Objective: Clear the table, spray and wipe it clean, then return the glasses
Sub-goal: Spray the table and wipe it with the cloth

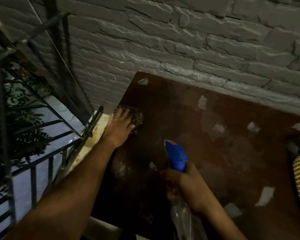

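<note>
Left hand [122, 126] presses flat on soft, limp cloth [134, 118] at table [180, 108] edge; right hand [185, 186] grips light, likely slippery spray bottle [177, 157] by neck.

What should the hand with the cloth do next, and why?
Probably slide the cloth rightward across the table. The left hand presses it flat at the table's left edge, so most of the brown top is still ahead of it. The right hand holds the spray bottle above the top.
</note>
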